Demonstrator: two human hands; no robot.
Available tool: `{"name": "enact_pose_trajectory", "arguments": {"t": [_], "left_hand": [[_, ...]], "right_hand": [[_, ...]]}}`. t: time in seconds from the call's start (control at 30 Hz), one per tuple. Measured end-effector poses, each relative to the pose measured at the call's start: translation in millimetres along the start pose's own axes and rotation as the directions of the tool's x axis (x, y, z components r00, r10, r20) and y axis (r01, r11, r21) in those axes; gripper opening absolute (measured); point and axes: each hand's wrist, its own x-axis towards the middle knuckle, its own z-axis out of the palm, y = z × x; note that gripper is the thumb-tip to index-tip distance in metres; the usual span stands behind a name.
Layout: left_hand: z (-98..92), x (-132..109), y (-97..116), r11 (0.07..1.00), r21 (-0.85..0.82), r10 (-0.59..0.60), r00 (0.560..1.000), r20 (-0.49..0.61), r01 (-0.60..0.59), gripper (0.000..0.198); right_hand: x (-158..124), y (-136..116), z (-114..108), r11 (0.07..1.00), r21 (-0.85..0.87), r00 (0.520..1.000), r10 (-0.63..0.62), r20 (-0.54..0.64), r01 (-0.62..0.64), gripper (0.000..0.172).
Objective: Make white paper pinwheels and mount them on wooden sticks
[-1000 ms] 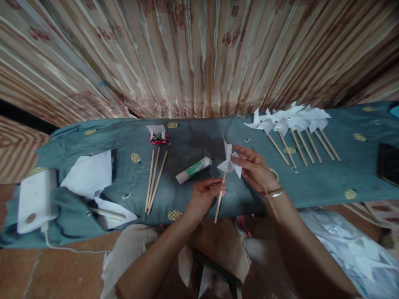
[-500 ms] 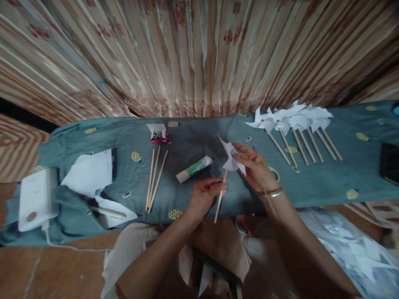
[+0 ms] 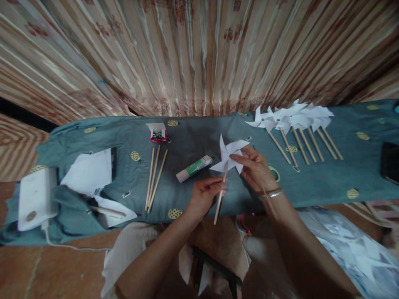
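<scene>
A white paper pinwheel (image 3: 228, 158) on a wooden stick (image 3: 220, 201) is between my hands, its blades facing up and a small dark pin at its centre. The fingers of my left hand (image 3: 204, 195) are closed round the stick below the blades. My right hand (image 3: 254, 166) holds the pinwheel head from the right, its thumb near the centre pin and the other fingers behind the paper. A glue stick (image 3: 195, 168) with a green label lies just left of the pinwheel.
Finished-looking pinwheels (image 3: 289, 118) lie in a row at the back right. Loose wooden sticks (image 3: 155, 182) and a red box of pins (image 3: 158, 135) are left of centre. Paper sheets (image 3: 90, 172) and a white power strip (image 3: 35, 199) lie far left. A tape roll (image 3: 274, 174) is beside my right wrist.
The pinwheel head has turned from an edge-on view to show its blades spread toward me. My right thumb now sits close to the centre pin. The left hand keeps its grip on the stick.
</scene>
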Motion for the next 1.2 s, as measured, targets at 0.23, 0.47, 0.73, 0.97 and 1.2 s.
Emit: {"name": "enact_pose_trajectory", "arguments": {"t": [0.23, 0.47, 0.73, 0.97, 1.2], "left_hand": [[-1.7, 1, -4, 0.994, 0.075, 0.08, 0.997, 0.01, -0.08, 0.028], [-3.4, 0, -5, 0.982, 0.123, 0.142, 0.99, 0.026, -0.144, 0.021], [-4.2, 1, -8, 0.978, 0.151, 0.14, 0.99, 0.016, -0.141, 0.022], [-4.0, 1, -6, 0.98, 0.15, 0.13, 0.992, 0.01, -0.13, 0.022], [-2.3, 0, -5, 0.983, 0.134, 0.126, 0.992, 0.012, -0.127, 0.022]], "right_hand": [[0, 0, 0, 1.0, 0.01, 1.0, 0.027, -0.014, -0.027, 0.029], [1, 2, -7, 0.995, 0.005, 0.995, 0.095, -0.023, -0.095, 0.025], [1, 3, -8, 0.996, 0.01, 0.995, 0.091, -0.051, -0.09, 0.032], [-1, 0, -4, 0.997, -0.005, 0.997, 0.08, -0.014, -0.08, 0.026], [-2, 0, -3, 0.996, -0.029, 0.997, 0.079, -0.018, -0.08, 0.025]]}}
